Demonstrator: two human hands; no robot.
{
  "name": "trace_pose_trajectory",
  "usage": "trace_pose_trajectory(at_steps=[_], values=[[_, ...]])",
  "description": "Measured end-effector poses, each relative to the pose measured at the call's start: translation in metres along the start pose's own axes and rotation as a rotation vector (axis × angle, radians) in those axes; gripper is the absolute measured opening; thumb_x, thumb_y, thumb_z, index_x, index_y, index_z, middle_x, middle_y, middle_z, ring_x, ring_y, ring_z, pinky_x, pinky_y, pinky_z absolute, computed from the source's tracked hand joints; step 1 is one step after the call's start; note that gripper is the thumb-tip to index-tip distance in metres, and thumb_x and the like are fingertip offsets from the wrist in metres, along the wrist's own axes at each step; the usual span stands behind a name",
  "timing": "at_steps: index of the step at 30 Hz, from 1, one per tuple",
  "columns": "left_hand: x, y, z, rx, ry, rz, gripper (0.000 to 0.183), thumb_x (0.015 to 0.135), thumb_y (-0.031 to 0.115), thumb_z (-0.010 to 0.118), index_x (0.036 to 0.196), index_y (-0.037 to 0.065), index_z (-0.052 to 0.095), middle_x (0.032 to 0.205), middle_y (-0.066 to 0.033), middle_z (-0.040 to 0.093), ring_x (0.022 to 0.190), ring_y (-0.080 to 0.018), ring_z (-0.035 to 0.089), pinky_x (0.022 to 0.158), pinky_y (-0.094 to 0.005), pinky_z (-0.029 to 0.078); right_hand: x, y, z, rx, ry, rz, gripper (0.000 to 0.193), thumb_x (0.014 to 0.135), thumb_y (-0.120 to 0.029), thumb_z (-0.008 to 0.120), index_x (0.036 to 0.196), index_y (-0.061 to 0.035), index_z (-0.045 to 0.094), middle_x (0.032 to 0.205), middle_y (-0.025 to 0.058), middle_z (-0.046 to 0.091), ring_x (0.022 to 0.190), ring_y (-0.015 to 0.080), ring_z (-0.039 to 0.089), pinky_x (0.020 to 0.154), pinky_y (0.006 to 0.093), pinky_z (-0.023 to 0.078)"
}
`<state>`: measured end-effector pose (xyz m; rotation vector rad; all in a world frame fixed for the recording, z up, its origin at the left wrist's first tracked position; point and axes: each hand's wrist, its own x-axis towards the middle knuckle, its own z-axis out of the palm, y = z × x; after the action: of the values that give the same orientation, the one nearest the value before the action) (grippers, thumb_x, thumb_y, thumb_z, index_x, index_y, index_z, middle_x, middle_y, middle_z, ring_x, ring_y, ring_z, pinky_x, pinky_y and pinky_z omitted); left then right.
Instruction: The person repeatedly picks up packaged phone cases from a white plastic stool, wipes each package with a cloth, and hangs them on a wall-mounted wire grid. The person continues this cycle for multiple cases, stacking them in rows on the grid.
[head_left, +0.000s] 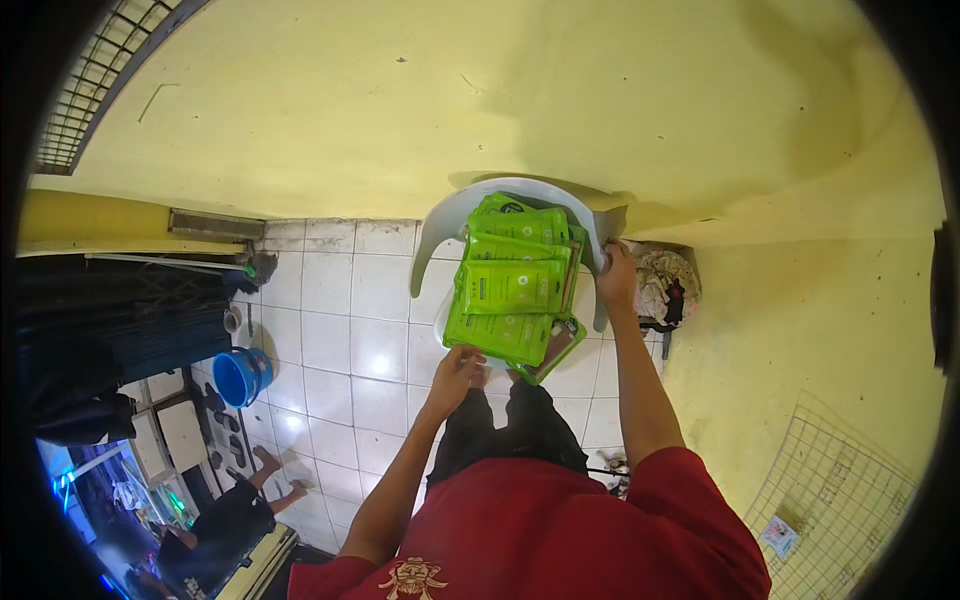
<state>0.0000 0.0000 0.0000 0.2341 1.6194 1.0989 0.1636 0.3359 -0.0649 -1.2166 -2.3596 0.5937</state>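
A white plastic chair [437,232] with a curved back stands in front of me against the yellow wall. Flat green packets [510,287] are piled on its seat in an uneven, overlapping stack. One packet [562,350] with a brownish panel sticks out at the near right corner. My right hand [618,275] is closed on the right arm of the chair. My left hand [458,375] curls at the near left edge of the seat, right beside the lowest packets; its fingertips are partly hidden there.
A blue bucket [240,377] stands on the white tiled floor [330,330] to the left. Another person's legs [265,480] show at lower left. A bag of cloth-like items [662,285] sits right of the chair. A wire grid [830,490] leans on the right wall.
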Motion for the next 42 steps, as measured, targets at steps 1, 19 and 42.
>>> trace_pose_trajectory(at_steps=[1,19,42], values=[[-0.001,0.002,0.001,-0.010,0.010,0.007,0.019,0.098,0.010,0.051,0.115,0.001,0.057,0.104,-0.0103,0.066,0.090,-0.0155,0.063,0.079,-0.0292,0.051,-0.007,-0.005,-0.002,0.027,0.019,0.032,0.015,0.087,-0.001,0.056,0.101,-0.0010,0.061,0.114,0.0225,0.061,0.099,0.0414,0.059,0.086,0.0479,0.049],[-0.010,-0.003,-0.012,-0.038,0.058,0.091,0.019,0.097,0.008,0.052,0.112,-0.002,0.058,0.102,-0.0120,0.066,0.091,-0.0179,0.064,0.079,-0.0299,0.054,-0.045,-0.048,0.015,0.070,-0.226,0.063,0.049,0.079,-0.009,0.073,0.125,-0.0007,0.057,0.129,0.0238,0.053,0.120,0.0430,0.050,0.102,0.0490,0.042],[0.042,-0.009,-0.010,-0.256,0.003,-0.033,0.046,0.105,0.042,0.039,0.121,0.003,0.055,0.105,-0.0118,0.066,0.091,-0.0243,0.068,0.082,-0.0372,0.053,-0.018,-0.103,0.001,0.336,-0.491,0.031,0.030,0.078,-0.003,0.074,0.108,-0.0077,0.072,0.112,0.0171,0.057,0.106,0.0367,0.058,0.091,0.0429,0.047]])
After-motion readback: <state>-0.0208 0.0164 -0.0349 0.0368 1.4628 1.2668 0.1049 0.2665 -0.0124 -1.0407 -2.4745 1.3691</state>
